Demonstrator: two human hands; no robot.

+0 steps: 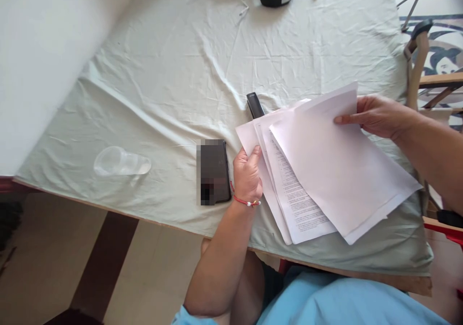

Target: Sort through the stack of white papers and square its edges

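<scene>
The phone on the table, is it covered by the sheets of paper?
No, the phone lies bare on the cloth, apart from the papers, with the left hand between them.

White paper sheets [336, 170] lie fanned (one printed) at the cloth-covered table's near edge.

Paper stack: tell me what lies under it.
Under the paper stack, held by the left hand and right hand, a black stapler pokes out at the top edge. The pale green tablecloth lies beneath. Anything else there is covered.
</scene>
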